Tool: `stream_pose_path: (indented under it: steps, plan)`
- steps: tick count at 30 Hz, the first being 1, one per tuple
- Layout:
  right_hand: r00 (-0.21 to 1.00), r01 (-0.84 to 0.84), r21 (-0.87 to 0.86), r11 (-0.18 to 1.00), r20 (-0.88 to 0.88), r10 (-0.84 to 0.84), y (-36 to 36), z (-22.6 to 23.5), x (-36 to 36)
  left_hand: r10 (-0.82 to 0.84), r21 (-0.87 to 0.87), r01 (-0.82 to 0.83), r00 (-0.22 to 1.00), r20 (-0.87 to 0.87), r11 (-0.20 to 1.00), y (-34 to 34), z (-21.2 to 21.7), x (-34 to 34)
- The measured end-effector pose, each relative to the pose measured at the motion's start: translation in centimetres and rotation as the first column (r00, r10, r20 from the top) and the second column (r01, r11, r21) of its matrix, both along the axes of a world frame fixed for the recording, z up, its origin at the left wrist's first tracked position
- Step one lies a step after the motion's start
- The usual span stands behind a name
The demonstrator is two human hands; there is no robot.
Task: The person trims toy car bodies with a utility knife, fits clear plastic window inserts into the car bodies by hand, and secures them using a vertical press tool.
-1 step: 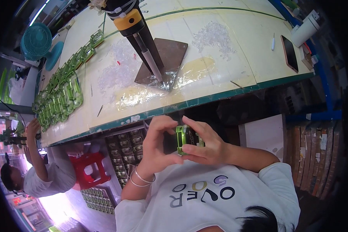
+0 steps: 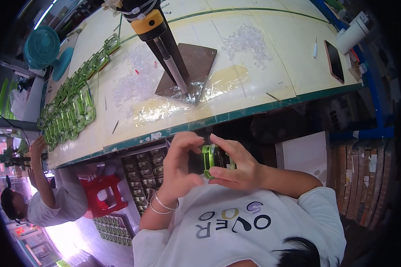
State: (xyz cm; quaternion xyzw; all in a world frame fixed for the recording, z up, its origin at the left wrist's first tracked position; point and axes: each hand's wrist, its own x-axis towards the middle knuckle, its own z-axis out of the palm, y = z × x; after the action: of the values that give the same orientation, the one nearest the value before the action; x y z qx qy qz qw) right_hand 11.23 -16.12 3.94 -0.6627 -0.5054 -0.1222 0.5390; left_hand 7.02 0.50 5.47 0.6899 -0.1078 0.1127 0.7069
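A small boxy plastic part (image 2: 208,161), bright green at its rim with a dark panel, is held above my lap, before the table's edge. The fingers and thumb of my right hand (image 2: 240,165) pinch it from the right. My left hand (image 2: 178,162), with a bracelet at its wrist, is just left of the part. Its fingers are curved and apart from the thumb, and nothing shows between them. Part of the piece is covered by my right fingers.
A black post tool with a yellow band (image 2: 148,24) stands over a brown plate (image 2: 205,58) on the table. Clear bits (image 2: 247,44) and green frames (image 2: 69,118) lie around it. A co-worker (image 2: 53,196) is beside a red stool (image 2: 103,196); a phone (image 2: 333,61) lies right.
My left hand has opened: its thumb and fingers have drawn away from the green part. The right hand keeps its hold in nearly the same place.
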Motion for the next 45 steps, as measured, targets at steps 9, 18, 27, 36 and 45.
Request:
stream_pose_path:
  steps: [9,18,27,36,45]
  plan:
    - [0.994,-0.096,0.01,0.995,-0.044,0.097,-0.4,0.0,0.0,-0.088,0.055,0.088,0.996,-0.013,0.995,0.6,0.6,0.3]
    - [-0.182,0.144,0.651,0.745,-0.723,0.667,0.5,1.8,0.7,-0.323,-0.519,0.128,0.896,-0.305,0.845,-0.9,-2.8,0.2]
    - [-0.447,0.322,0.761,0.563,-0.402,0.799,3.4,2.8,3.9,-0.162,-0.44,-0.003,0.928,-0.337,0.898,-0.6,0.1,3.4]
    - [-0.377,0.326,0.732,0.598,-0.479,0.793,4.0,5.4,4.2,-0.109,-0.386,-0.023,0.942,-0.317,0.922,-0.1,1.8,4.4]
    - [-0.392,0.253,0.705,0.662,-0.551,0.737,3.8,6.0,3.8,-0.147,-0.464,-0.028,0.93,-0.336,0.885,-0.2,2.7,4.1]
